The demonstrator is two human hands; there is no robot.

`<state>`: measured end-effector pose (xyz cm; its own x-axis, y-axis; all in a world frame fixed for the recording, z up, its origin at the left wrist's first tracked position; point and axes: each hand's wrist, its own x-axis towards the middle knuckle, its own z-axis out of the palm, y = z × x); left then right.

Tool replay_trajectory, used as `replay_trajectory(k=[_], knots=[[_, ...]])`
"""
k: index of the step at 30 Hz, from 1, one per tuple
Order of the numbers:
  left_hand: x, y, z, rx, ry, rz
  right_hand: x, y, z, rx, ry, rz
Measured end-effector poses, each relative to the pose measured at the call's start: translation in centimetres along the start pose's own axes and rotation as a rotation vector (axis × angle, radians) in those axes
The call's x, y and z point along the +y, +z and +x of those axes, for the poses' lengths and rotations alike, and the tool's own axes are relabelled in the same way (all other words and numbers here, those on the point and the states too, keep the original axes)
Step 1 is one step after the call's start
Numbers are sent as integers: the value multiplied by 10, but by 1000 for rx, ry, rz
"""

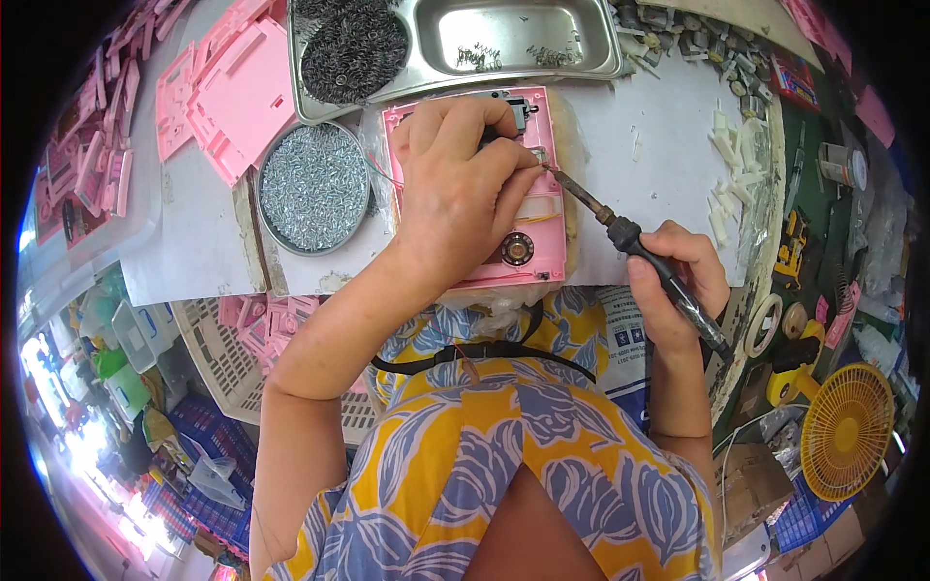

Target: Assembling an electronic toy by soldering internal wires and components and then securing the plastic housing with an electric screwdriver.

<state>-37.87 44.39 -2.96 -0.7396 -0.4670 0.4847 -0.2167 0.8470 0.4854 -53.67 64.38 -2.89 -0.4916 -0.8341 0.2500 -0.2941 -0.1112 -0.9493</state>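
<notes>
My right hand (pixel 690 281) grips a soldering iron (pixel 589 201) by its dark handle, its tip slanting up and left to the pink plastic housing (pixel 548 259). Over the housing lies my left hand (pixel 453 174). Its thumb and forefinger are pinched together right beside the iron's tip; what they hold is too small to make out. The other fingers curl over the housing's upper part and hide some of it. A dark grey mechanism (pixel 524 108) shows at the housing's top, and a small round speaker (pixel 517 249) sits in its lower part.
Left of the housing stands a round tin of small screws (pixel 315 189), near stacked pink panels (pixel 242 97). A metal tray (pixel 601 68) behind holds dark springs (pixel 354 48). White plastic parts (pixel 727 184) lie at right, and a yellow fan (pixel 846 431) stands lower right.
</notes>
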Motion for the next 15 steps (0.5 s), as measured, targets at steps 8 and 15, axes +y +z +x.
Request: replay_trajectory(k=[8,15], knots=[[2,2,1,17,56,33,2,1,14,-98,-406,-264],[0,5,0,26,62,18,2,-6,10,-65,-382,-247]])
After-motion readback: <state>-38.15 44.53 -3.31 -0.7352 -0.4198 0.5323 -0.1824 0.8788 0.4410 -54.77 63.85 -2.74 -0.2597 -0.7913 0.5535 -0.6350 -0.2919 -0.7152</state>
